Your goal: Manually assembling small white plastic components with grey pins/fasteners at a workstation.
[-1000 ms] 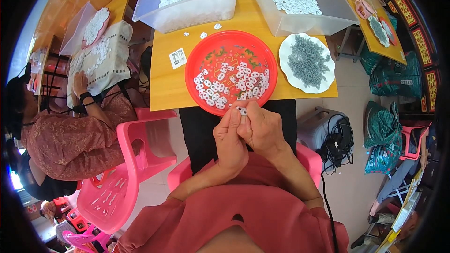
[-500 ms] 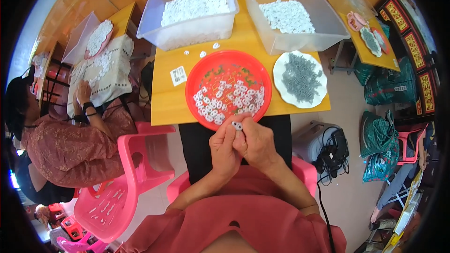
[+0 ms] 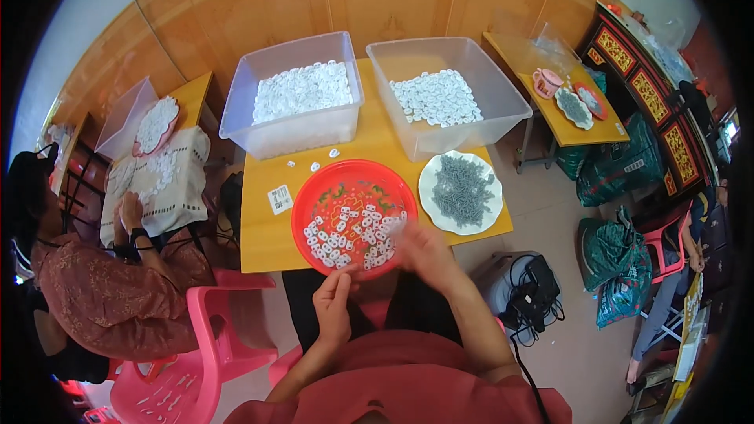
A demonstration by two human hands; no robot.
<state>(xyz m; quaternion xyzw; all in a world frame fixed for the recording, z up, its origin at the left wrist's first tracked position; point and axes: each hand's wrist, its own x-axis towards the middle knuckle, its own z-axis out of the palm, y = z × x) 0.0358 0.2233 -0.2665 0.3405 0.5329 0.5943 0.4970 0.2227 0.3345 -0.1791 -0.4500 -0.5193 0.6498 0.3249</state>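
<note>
Right hand (image 3: 420, 245), blurred so I cannot tell its grip, reaches over the red plate (image 3: 353, 177) of small white pieces (image 3: 345, 239) on the counter (image 3: 263, 228), while left hand (image 3: 334, 310) stays pinched below; many pieces apparently remain.

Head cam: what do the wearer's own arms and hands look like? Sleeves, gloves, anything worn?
Both forearms are bare, coming out of short sleeves of a red top. The left hand is bare: no glove, ring or watch shows. The right hand is motion-blurred, but looks ungloved as well.
</note>
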